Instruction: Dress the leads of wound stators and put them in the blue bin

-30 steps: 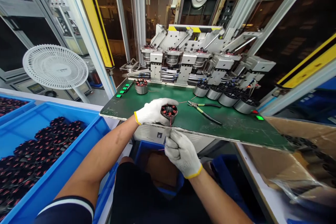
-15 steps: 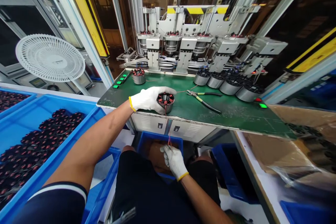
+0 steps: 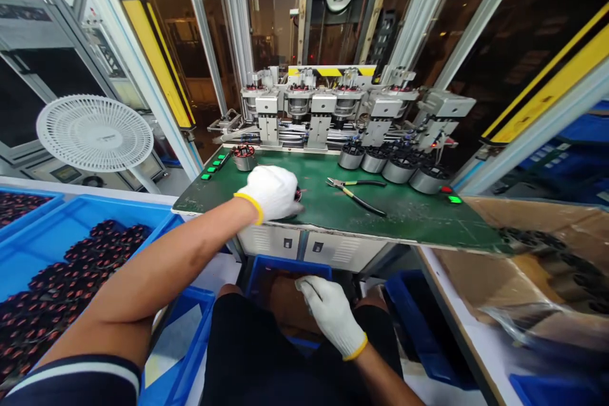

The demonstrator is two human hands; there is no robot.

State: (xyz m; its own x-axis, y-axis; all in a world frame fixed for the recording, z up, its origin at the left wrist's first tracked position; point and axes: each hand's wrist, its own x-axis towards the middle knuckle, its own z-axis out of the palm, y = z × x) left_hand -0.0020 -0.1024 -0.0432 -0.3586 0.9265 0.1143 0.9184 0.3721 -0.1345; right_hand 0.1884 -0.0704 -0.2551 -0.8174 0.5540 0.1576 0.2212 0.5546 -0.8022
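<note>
Left hand point(image 3: 273, 193) clasping stator point(image 3: 298, 193), mostly hidden, at front edge of green workbench point(image 3: 323, 222); work on it apparently unfinished, stator not yet released. Right hand point(image 3: 330, 314) hovering over blue bin point(image 3: 291, 262), fingers curled, grip unclear. Second red-wound stator point(image 3: 244, 161) standing behind; pliers point(image 3: 339, 184) lying aside.

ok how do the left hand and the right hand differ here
The left hand is over the green bench; the right hand is lower, appearing over the blue bin.
The left hand covers most of a wound core; the right hand shows nothing held.
Both wear white gloves with yellow cuffs.
</note>
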